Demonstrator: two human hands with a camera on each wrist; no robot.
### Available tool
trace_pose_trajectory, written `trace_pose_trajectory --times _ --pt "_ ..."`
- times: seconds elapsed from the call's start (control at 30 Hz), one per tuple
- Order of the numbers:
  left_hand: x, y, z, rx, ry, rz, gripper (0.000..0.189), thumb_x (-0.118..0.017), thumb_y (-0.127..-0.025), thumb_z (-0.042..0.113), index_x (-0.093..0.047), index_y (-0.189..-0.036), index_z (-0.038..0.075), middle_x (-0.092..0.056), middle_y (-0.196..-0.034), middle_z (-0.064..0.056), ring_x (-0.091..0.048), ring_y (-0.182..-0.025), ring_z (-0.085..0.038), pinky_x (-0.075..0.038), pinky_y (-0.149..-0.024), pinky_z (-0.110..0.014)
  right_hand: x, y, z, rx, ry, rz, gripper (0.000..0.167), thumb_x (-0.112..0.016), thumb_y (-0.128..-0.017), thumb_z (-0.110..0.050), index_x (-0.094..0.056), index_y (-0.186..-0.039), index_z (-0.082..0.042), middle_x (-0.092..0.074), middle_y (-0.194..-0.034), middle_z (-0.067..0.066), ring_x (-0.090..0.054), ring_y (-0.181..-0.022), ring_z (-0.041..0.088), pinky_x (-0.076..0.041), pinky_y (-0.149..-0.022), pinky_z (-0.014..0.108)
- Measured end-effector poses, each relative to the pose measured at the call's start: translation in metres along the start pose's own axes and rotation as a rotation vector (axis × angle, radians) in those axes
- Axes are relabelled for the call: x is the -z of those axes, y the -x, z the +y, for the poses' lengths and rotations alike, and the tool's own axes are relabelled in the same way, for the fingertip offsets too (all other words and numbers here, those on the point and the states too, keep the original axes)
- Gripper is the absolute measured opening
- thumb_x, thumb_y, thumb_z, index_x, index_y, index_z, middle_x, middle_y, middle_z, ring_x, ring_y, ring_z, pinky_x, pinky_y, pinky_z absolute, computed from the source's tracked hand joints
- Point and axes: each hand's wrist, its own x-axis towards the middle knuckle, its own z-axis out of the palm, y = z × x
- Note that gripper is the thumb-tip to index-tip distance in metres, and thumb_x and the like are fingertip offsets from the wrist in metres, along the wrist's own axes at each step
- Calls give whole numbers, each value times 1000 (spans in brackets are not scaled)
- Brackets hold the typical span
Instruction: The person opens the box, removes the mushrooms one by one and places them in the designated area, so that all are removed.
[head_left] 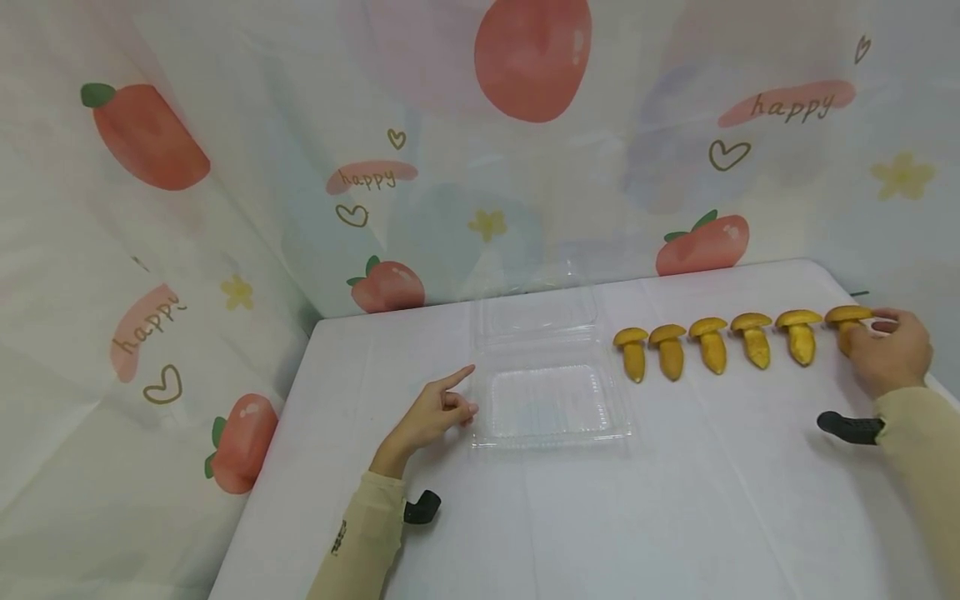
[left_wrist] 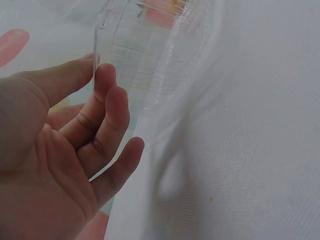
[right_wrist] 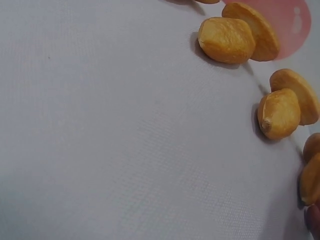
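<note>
A clear plastic box (head_left: 551, 442) with its hinged lid (head_left: 536, 321) raised open stands mid-table. My left hand (head_left: 427, 414) is at its left side, index finger stretched out; in the left wrist view the thumb and a curled finger meet at the edge of the clear plastic (left_wrist: 150, 65). My right hand (head_left: 896, 354) grips the rightmost yellow-brown mushroom (head_left: 847, 314) by its stem, at the end of a row. The right wrist view shows only a fingertip (right_wrist: 314, 220) at its edge, beside a mushroom (right_wrist: 311, 182).
Several more mushrooms (head_left: 712, 343) lie in a row right of the box, caps toward the back. White cloth (head_left: 570, 525) covers the table. A printed curtain (head_left: 450, 100) hangs behind and to the left. Black wrist mounts (head_left: 423, 507) stick out from both sleeves.
</note>
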Motion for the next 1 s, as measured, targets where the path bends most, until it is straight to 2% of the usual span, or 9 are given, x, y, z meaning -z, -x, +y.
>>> trace_pose_trajectory --times 0.17,0.37,0.6,0.67,0.77,0.9,1.0 --pt "0 0 0 -10 4 -3 70 -64 -97 4 -30 -158 0 -68 -82 -27 -60 -70 -9 -47 -69 -22 4 2 -5 -16 -24 6 67 -38 -101 -27 -19 -160 -3 -22 -164 27 -32 -140 49 -33 -117 59" --pt "0 -1 0 -2 6 1 70 -65 -96 4 -31 -158 1 -68 -84 -30 -60 -71 -10 -47 -70 -21 11 14 -22 -9 -22 53 65 -31 -101 -29 -20 -160 -5 -22 -166 21 -31 -139 44 -37 -109 54" --pt "1 -1 1 -8 3 -8 69 -65 -96 5 -32 -157 1 -68 -86 -30 -59 -72 -11 -47 -70 -21 9 27 -40 28 -32 102 59 -29 -106 -29 -22 -160 -5 -21 -166 22 -28 -146 44 -32 -119 55" --pt "1 -2 2 -16 -1 -12 69 -65 -96 4 -32 -157 0 -68 -86 -30 -59 -72 -12 -47 -69 -21 9 28 -43 33 -37 90 60 -31 -105 -29 -23 -160 -6 -21 -166 21 -27 -147 43 -33 -119 54" --pt "1 -2 4 -20 -1 -14 69 -65 -96 4 -32 -157 0 -68 -86 -29 -59 -72 -12 -48 -69 -21 9 28 -48 37 -45 95 61 -33 -103 -30 -27 -159 -8 -24 -165 18 -30 -144 38 -38 -110 44" --pt "1 -2 5 -22 1 -10 68 -64 -96 3 -32 -156 -2 -68 -88 -31 -60 -73 -14 -49 -69 -21 7 28 -55 48 -43 98 62 -37 -101 -32 -31 -158 -10 -30 -161 18 -33 -137 35 -36 -95 36" --pt "2 -2 4 -23 -7 -2 66 -62 -98 4 -32 -156 -2 -68 -89 -33 -62 -73 -19 -48 -69 -22 5 30 -59 76 -39 103 61 -40 -100 -33 -35 -157 -9 -43 -145 17 -37 -131 33 -35 -90 31"
